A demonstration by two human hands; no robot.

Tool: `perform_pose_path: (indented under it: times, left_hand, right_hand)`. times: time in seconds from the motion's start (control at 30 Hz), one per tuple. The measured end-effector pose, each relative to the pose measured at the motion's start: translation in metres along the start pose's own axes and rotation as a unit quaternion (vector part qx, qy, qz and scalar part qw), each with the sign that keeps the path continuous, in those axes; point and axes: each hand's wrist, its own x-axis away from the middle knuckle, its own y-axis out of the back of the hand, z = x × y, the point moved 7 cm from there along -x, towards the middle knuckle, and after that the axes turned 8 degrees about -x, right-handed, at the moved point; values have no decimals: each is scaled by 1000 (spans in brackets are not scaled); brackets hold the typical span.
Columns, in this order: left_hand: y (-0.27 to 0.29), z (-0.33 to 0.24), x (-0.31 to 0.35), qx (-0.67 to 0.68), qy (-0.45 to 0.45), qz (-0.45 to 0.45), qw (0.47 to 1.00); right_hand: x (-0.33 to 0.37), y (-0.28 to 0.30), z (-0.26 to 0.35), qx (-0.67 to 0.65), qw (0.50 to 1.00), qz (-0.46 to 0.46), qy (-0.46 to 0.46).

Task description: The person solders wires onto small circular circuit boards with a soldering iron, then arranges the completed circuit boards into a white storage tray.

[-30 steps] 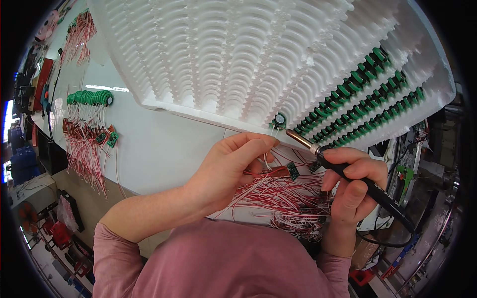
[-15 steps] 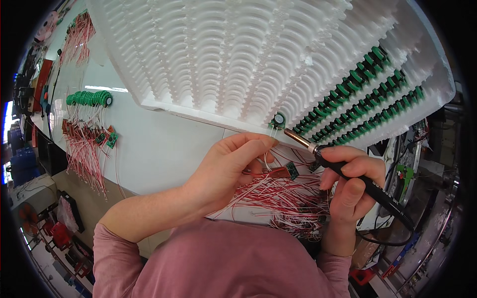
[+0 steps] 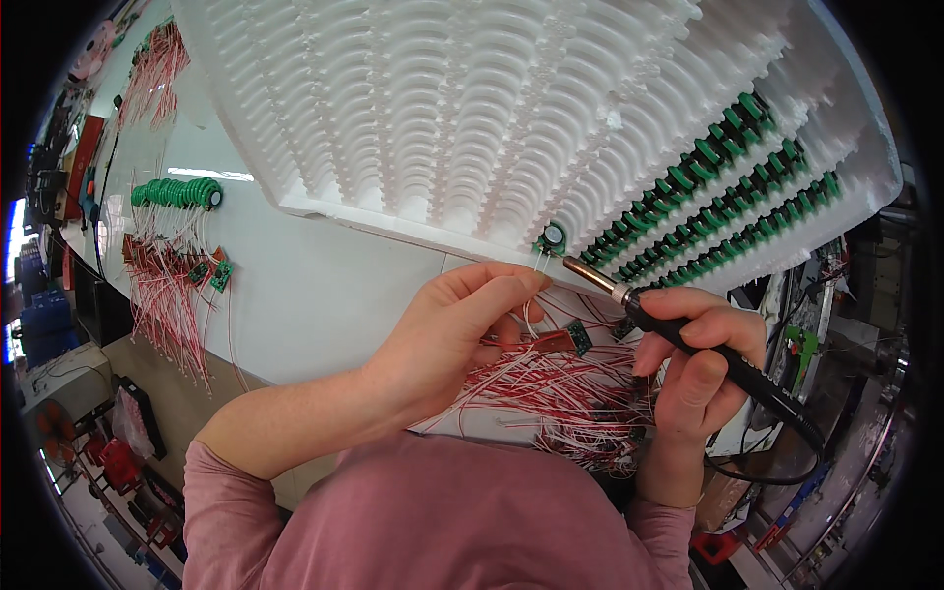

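I have the left hand pinching white wires between thumb and fingertips, the right hand curled round a soldering iron. Iron tip: just beside the green component, which sits at the near edge of the foam tray.

The foam tray is cut off by the upper edge. The pinched part of the white leads is hidden by the left hand. Whether the round green component is touched by the soldering iron cannot be told with confidence.
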Motion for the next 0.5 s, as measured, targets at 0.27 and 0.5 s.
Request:
perform_pose_path:
  times: [0.27, 0.5]
  left_hand:
    - [1, 0, 0, -3, -1, -2, 1000]
    - [0, 0, 1, 7, 0, 29, 1000]
  right_hand:
    - [0, 0, -1, -4, 1000, -6, -5]
    - [-1, -1, -2, -9, 1000, -3, -5]
